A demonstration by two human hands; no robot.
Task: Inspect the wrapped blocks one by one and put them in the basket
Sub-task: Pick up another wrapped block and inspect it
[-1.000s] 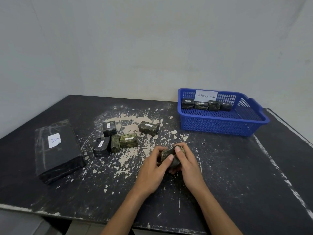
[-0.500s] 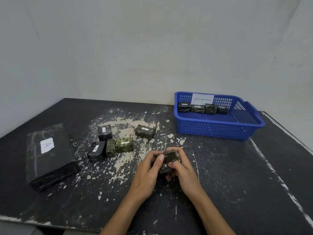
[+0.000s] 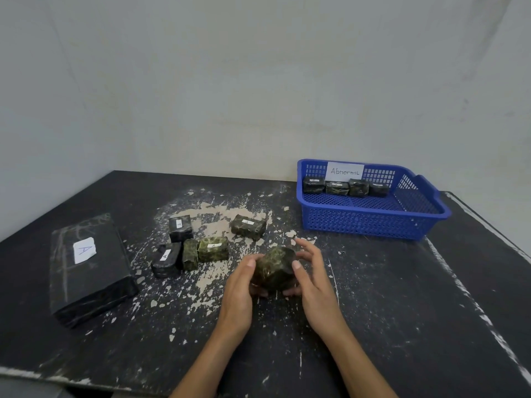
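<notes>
- Left hand (image 3: pixel 241 285), right hand (image 3: pixel 314 280): both grasp held block (image 3: pixel 274 268), centre; right's upper fingers splayed clear.
- Risk, I judge: slack right grip drops it short of basket (image 3: pixel 373 222), two o'clock.

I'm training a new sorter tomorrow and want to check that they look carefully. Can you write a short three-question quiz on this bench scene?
1. Multiple choice: how many wrapped blocks lie in the blue basket? A two, B four, C seven.
2. True or false: the left hand and the right hand both hold one dark green block.
3. Fill in: the paper label on the basket reads ____.
Key: 1 B; 2 true; 3 Abnormal.
</notes>
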